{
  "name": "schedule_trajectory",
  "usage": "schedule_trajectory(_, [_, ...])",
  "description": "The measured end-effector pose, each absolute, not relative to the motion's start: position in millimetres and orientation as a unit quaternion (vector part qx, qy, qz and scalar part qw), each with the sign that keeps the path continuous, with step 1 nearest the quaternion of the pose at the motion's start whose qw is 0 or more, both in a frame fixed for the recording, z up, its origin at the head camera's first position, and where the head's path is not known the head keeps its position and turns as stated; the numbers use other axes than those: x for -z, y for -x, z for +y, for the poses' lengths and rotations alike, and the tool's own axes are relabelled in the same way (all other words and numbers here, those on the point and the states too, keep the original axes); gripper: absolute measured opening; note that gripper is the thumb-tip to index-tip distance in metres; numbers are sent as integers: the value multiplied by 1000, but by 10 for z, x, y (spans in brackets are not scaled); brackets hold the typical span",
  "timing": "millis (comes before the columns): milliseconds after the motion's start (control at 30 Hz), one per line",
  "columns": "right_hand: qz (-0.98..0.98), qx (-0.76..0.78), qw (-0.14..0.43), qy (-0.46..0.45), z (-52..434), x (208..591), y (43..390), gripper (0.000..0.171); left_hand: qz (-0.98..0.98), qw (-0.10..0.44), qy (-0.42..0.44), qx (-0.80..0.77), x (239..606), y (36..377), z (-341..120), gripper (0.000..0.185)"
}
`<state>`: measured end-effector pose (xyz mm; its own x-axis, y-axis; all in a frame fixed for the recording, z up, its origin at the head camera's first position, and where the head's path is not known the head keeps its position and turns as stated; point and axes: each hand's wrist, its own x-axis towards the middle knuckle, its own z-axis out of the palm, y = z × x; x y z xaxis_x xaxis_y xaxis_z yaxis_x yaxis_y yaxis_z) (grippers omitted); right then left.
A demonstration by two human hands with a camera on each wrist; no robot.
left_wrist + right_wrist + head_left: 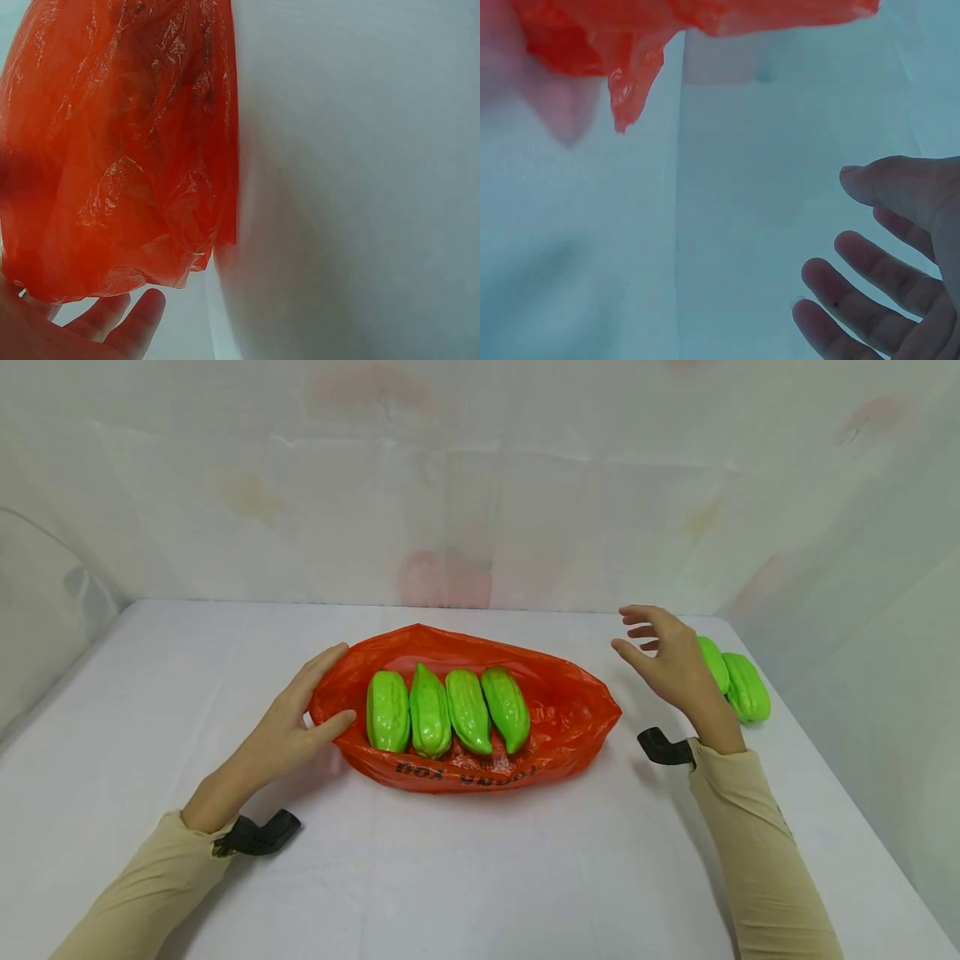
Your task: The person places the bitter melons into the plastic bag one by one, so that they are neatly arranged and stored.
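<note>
An orange plastic bag lies open on the white table, seen from above in the head view. Several green ridged gourds lie side by side inside it. My left hand rests at the bag's left end, straight fingers along the outer rim and thumb on the near edge. In the left wrist view the bag fills the left half above my relaxed fingers. My right hand hovers with spread fingers, holding nothing, past the bag's right end. Two more green gourds lie just right of it.
A white sheeted wall closes the back and both sides of the table. Black camera mounts sit at both wrists. In the right wrist view my hand is over bare table, with the bag's edge at the top.
</note>
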<state>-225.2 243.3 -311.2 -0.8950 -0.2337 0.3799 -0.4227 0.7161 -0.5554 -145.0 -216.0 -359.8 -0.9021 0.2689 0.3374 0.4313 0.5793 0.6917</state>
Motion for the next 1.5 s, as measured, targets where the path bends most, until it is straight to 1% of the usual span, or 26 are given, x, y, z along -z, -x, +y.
schedule_trajectory(133, [-915,-325,159,-176,2489,3127,2263,43,-883,97,197,415,3595,1450,-2160,78])
schedule_trajectory(333, [-912,-319,200,-163,2605,3162,2296,40,-882,99,200,414,3605,1460,-2169,77])
schedule_trajectory(467, [-912,-318,214,-148,2690,3170,2317,39,-882,98,198,416,3606,1459,-2169,77])
schedule_trajectory(767, [-918,-314,213,-115,2828,3218,2349,39,-883,100,199,413,3612,1461,-2175,77])
schedule_trajectory(1033, [-919,-313,227,-84,2956,3286,2362,35,-883,98,200,413,3608,1461,-2173,78])
schedule_trajectory(1200, [-922,-315,215,-73,3018,3319,2369,37,-882,94,199,416,3598,1460,-2167,77])
schedule_trajectory(1400, [-934,-300,188,-54,3099,3367,2396,39,-883,91,198,417,3593,1457,-2168,77])
schedule_trajectory(1500, [-935,-298,187,-50,3135,3399,2406,40,-883,90,197,416,3585,1454,-2164,77])
